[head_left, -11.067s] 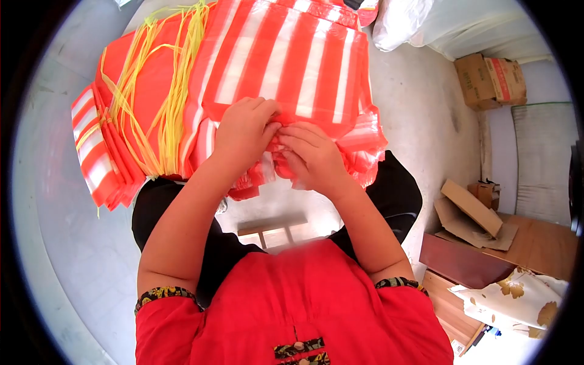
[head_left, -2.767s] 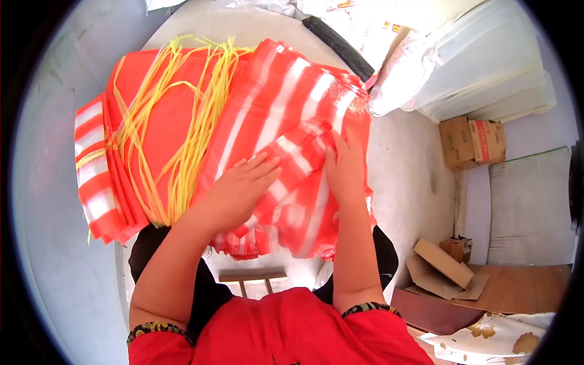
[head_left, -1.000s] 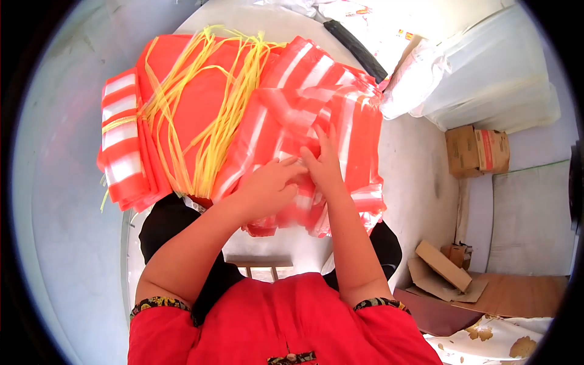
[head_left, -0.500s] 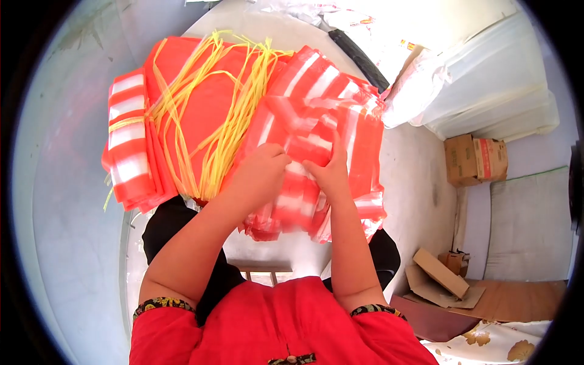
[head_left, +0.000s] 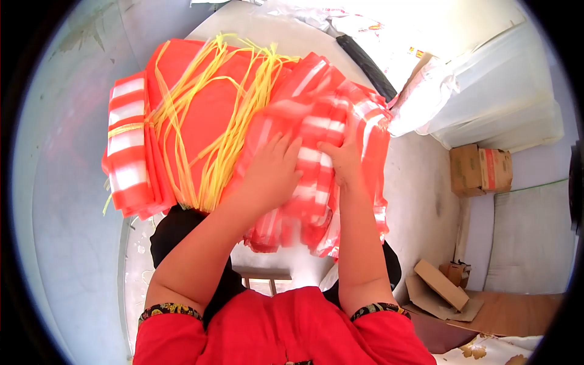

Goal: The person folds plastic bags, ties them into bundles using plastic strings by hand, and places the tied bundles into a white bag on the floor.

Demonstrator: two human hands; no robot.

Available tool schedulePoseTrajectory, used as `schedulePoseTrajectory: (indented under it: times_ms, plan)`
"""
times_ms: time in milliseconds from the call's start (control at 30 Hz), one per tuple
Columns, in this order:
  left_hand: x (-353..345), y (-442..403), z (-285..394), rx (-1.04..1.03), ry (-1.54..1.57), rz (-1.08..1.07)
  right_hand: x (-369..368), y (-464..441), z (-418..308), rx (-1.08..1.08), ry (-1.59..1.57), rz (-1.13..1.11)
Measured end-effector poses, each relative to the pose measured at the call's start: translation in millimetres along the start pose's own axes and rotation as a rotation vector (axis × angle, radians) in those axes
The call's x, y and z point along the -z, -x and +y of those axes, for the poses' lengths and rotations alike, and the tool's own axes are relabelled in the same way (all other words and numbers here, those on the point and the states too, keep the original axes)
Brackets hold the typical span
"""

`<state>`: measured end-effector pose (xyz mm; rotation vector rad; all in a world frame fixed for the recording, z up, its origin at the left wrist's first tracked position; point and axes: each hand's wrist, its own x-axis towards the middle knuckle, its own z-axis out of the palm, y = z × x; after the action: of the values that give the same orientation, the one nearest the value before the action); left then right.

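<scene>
Red-and-white striped plastic bags (head_left: 313, 182) lie in a loose pile in front of me, with a folded stack of them between my hands. My left hand (head_left: 274, 167) rests on the left side of this stack, fingers stretched out and slightly apart. At the right edge, my right hand (head_left: 344, 161) touches the plastic with its thumb held away from the fingers; the fingertips blur into the red. Yellow plastic ties (head_left: 228, 155) lie in long strands over flat red plastic (head_left: 210, 121) to the left. Farther left is a folded striped bundle (head_left: 128, 137) with a yellow tie around it.
The pile rests on a pale table (head_left: 243, 21). A dark roll (head_left: 365, 67) lies behind it near a white plastic sack (head_left: 423, 100). On the right are a cardboard box (head_left: 480, 170) and opened cardboard (head_left: 441, 289). A blue-grey wall (head_left: 67, 182) stands close on the left.
My left hand's fingers have gone from curled to stretched out on the plastic. The stack between my hands looks more evenly folded. The view has shifted slightly.
</scene>
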<state>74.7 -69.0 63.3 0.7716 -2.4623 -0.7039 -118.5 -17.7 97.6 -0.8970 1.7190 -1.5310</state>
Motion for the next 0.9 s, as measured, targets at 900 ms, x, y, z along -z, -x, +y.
schedulePoseTrajectory:
  times_ms: [900]
  plan:
    - [10,-3,18,0.280,1.098,-0.193,5,42,-18,-0.079,-0.271,0.082]
